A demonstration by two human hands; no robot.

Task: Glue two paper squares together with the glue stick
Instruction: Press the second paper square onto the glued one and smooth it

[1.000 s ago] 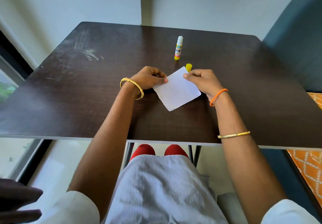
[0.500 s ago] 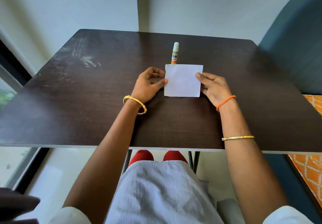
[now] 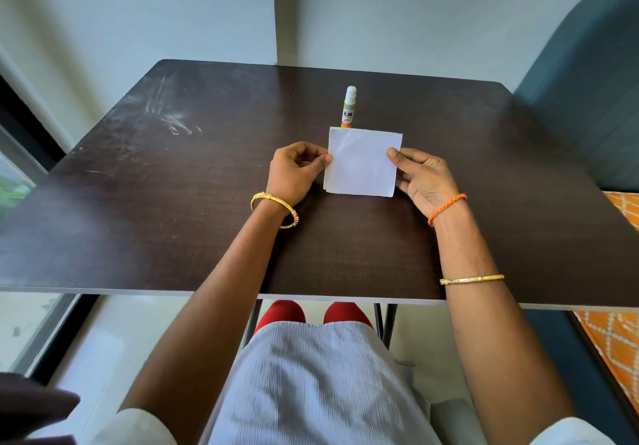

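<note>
I see my left hand (image 3: 295,171) pinching the left edge of the paper squares (image 3: 363,162), my right hand (image 3: 423,175) gripping their right edge, mid-table (image 3: 173,202). The glue stick (image 3: 348,107) stands upright just beyond; bare tabletop stretches left and right.

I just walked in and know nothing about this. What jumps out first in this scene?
The white paper squares stand out most, bright against the dark table, held at mid-table with the left hand pinching the left edge and the right hand holding the right edge. Just behind them a glue stick stands upright with its white top exposed. Gold bangles and an orange thread bracelet ring the wrists.
</note>
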